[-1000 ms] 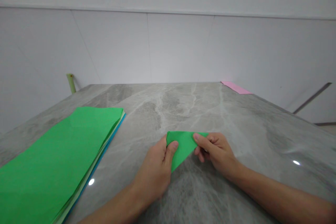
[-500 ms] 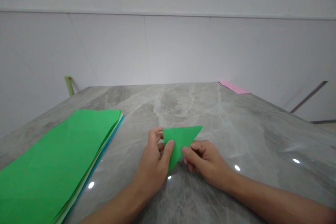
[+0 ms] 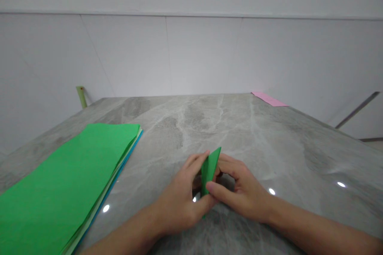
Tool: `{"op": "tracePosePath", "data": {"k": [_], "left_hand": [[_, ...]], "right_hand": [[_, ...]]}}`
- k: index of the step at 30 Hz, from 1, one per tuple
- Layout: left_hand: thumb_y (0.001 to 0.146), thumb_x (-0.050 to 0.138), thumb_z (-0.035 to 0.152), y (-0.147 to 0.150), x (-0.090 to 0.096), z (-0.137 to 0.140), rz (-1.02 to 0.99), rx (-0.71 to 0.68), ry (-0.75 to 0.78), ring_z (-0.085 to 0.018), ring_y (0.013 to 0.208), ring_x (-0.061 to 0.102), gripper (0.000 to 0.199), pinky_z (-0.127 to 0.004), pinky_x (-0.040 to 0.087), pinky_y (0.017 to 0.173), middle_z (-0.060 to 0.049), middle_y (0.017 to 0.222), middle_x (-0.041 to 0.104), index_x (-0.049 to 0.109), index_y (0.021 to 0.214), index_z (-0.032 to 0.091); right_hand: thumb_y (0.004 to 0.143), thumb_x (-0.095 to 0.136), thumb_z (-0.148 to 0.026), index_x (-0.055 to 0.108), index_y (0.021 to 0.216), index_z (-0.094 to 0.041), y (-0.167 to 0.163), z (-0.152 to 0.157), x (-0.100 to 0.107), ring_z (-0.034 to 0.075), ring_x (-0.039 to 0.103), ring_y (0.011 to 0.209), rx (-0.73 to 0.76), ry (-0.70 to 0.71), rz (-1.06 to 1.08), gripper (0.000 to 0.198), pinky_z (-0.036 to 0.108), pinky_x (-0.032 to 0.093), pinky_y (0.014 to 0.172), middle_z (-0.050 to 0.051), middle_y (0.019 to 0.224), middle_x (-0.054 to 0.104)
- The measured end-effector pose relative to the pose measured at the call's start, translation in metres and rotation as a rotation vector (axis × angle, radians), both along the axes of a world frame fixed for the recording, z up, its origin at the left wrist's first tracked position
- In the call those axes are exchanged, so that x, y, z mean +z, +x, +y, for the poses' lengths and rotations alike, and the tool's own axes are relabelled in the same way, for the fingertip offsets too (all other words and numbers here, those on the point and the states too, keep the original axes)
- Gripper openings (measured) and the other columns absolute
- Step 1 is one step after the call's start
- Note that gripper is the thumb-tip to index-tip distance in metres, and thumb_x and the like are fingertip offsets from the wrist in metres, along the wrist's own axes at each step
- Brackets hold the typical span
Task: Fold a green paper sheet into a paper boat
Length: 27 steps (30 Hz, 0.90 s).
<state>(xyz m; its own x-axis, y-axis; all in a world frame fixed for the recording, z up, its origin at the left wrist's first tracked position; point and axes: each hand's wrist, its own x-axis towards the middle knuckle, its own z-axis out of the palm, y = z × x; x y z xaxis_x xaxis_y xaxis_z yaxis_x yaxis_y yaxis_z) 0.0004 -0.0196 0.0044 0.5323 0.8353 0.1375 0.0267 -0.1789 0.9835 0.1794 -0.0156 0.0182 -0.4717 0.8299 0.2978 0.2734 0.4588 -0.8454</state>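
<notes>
A small folded piece of green paper (image 3: 211, 165) is held between both hands, slightly above the table and turned nearly edge-on, so a narrow slanted face shows. My left hand (image 3: 183, 197) grips it from the left, fingertips at its upper left edge and thumb at its lower part. From the right, my right hand (image 3: 237, 187) pinches it, the thumb on the near face and the fingers behind. The two thumbs meet near the paper's lower end. Its far side and part of its lower tip are hidden by the hands.
A stack of large paper sheets (image 3: 77, 171), green on top with a blue one beneath, lies at the left. A pink paper (image 3: 269, 99) rests at the back right edge of the grey marbled table (image 3: 191, 123). Behind stands a white wall (image 3: 197, 55).
The green paper has turned from showing a broad triangle to nearly edge-on. My left hand has moved right, and its thumb has shifted down close to the right thumb.
</notes>
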Motion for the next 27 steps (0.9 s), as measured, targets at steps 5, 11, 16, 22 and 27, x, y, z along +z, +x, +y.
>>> {"op": "tracePosePath", "data": {"k": [5, 11, 16, 22, 27], "left_hand": [[0.082, 0.066, 0.009, 0.0, 0.003, -0.001, -0.221, -0.16, -0.245, -0.025, 0.122, 0.054, 0.067, -0.041, 0.045, 0.103, -0.01, 0.133, 0.054, 0.036, 0.14, 0.025], [0.078, 0.067, 0.002, -0.002, 0.002, 0.0, -0.282, -0.145, -0.365, -0.026, 0.127, 0.051, 0.072, -0.044, 0.04, 0.107, -0.01, 0.134, 0.056, 0.037, 0.139, 0.024], [0.08, 0.067, 0.007, -0.001, 0.0, 0.002, -0.3, -0.117, -0.346, -0.028, 0.127, 0.051, 0.071, -0.044, 0.043, 0.104, -0.012, 0.139, 0.051, 0.035, 0.141, 0.026], [0.085, 0.062, 0.016, -0.006, 0.0, 0.004, -0.259, 0.073, -0.239, -0.029, 0.127, 0.05, 0.06, -0.046, 0.039, 0.106, -0.011, 0.146, 0.046, 0.043, 0.141, 0.027], [0.084, 0.06, 0.019, -0.006, -0.001, 0.009, -0.256, 0.199, -0.192, -0.028, 0.133, 0.044, 0.033, -0.042, 0.035, 0.11, -0.004, 0.142, 0.051, 0.07, 0.115, 0.028]], "right_hand": [[0.079, 0.068, -0.025, 0.054, 0.084, -0.019, 0.001, 0.0, 0.001, 0.017, 0.054, 0.078, 0.007, -0.041, 0.069, 0.016, 0.03, 0.047, 0.069, 0.003, 0.086, 0.054], [0.077, 0.068, -0.018, 0.052, 0.098, -0.02, 0.0, -0.001, -0.002, 0.017, 0.057, 0.083, -0.038, -0.103, 0.108, 0.026, 0.031, 0.051, 0.072, 0.004, 0.099, 0.055], [0.076, 0.064, -0.014, 0.051, 0.112, -0.021, 0.001, -0.002, -0.002, 0.019, 0.058, 0.09, -0.051, -0.072, 0.128, 0.038, 0.032, 0.053, 0.075, 0.005, 0.102, 0.055], [0.085, 0.053, -0.012, 0.057, 0.12, -0.026, 0.005, 0.002, -0.005, 0.017, 0.06, 0.09, -0.107, 0.004, 0.113, 0.038, 0.03, 0.053, 0.074, 0.004, 0.103, 0.059], [0.088, 0.047, -0.005, 0.065, 0.118, -0.035, 0.007, 0.009, -0.013, 0.014, 0.061, 0.089, -0.167, 0.152, 0.107, 0.046, 0.025, 0.05, 0.075, 0.001, 0.1, 0.063]]}}
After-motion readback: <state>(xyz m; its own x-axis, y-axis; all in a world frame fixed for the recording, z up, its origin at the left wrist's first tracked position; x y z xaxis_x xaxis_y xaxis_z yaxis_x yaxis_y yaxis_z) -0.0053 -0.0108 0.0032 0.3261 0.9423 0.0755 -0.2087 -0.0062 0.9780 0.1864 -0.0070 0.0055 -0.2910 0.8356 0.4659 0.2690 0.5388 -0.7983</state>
